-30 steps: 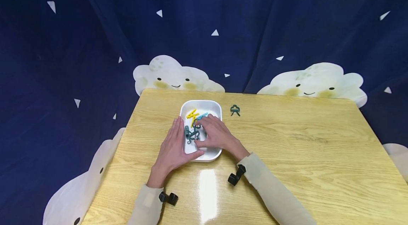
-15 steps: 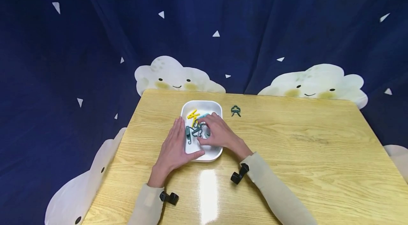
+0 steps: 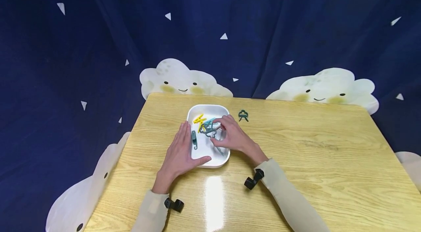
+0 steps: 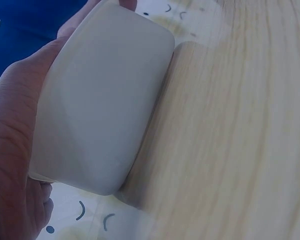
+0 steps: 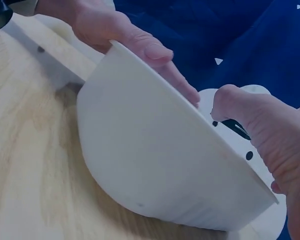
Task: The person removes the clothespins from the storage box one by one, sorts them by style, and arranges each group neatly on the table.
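A white rectangular tub [image 3: 210,163] stands on the table in the head view. My left hand [image 3: 177,151] lies along its left wall with straight fingers, thumb stretched over the near rim. Above the tub my right hand [image 3: 231,137] pinches a dark green cloud-shaped clip [image 3: 210,133] between thumb and fingertips; part of the clip is hidden. Inside the tub lie yellow clothes pegs [image 3: 199,119], a light blue peg [image 3: 209,121] and a dark green hooked peg [image 3: 194,140] by the left wall. The right wrist view shows mostly the tub's outer wall [image 5: 155,145].
Another dark green cloud-shaped clip [image 3: 243,115] lies on the wooden table [image 3: 312,159], right of the tub's far corner. A dark blue curtain [image 3: 197,12] with clouds and triangles hangs behind the table.
My right hand has shifted right and slightly away from the tub's left wall, bringing the dark green clip with it. The hooked peg stays by the wall. My left hand keeps its place.
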The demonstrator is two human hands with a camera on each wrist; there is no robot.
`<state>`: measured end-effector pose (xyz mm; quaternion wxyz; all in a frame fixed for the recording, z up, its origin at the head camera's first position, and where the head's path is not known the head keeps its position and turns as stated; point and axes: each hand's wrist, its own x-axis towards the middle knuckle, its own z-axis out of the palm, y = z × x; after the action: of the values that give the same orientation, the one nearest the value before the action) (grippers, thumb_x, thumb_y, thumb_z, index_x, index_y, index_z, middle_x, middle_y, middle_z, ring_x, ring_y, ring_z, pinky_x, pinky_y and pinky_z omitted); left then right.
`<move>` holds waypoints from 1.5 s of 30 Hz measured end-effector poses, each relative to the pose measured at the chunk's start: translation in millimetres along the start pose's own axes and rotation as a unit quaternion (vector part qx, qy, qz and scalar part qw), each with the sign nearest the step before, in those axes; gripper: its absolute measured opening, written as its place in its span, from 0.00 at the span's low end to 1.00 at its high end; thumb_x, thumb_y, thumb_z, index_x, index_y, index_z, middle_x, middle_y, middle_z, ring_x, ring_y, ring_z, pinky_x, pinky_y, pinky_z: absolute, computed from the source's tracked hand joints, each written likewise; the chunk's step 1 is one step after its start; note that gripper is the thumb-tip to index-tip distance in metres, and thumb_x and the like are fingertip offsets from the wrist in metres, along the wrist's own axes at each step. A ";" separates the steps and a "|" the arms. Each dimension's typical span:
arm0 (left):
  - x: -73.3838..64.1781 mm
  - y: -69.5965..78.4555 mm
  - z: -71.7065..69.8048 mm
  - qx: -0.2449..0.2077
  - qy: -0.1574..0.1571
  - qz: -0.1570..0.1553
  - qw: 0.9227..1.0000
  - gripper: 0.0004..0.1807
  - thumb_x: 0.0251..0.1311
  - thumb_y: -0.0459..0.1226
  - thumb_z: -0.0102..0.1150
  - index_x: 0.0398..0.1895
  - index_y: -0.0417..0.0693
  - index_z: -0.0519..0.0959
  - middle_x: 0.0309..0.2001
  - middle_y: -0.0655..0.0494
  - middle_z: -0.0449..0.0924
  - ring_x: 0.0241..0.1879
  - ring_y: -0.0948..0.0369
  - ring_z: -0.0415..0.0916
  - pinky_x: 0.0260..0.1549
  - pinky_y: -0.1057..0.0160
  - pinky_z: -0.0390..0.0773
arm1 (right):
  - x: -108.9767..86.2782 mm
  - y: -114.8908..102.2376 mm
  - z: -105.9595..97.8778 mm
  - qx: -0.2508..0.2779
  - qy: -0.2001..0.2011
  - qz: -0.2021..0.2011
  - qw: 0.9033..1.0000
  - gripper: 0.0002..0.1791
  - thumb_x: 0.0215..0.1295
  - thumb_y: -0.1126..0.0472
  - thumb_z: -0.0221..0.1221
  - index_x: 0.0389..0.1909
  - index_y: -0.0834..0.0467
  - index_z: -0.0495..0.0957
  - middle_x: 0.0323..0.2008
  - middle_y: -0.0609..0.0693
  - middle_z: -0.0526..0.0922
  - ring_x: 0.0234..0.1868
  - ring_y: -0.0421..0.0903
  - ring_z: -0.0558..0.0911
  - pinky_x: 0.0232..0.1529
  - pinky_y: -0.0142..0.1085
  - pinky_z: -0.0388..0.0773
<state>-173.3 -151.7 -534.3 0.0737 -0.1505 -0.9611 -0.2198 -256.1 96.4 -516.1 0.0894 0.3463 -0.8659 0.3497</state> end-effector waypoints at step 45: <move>-0.5 -0.1 1.0 -0.003 -0.002 -0.010 1.000 0.78 0.45 0.83 0.54 0.85 0.40 0.38 0.86 0.48 0.33 0.84 0.56 0.31 0.81 0.53 0.47 | -50.9 96.7 -69.6 -0.049 0.120 0.078 0.988 0.32 0.51 0.54 0.75 0.56 0.64 0.80 0.31 0.62 0.74 0.40 0.51 0.68 0.40 0.42 0.63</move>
<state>-172.9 -151.5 -535.3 0.0692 -0.1413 -0.9620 -0.2229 -288.3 220.1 -537.4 0.1823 0.2283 -0.8892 0.3522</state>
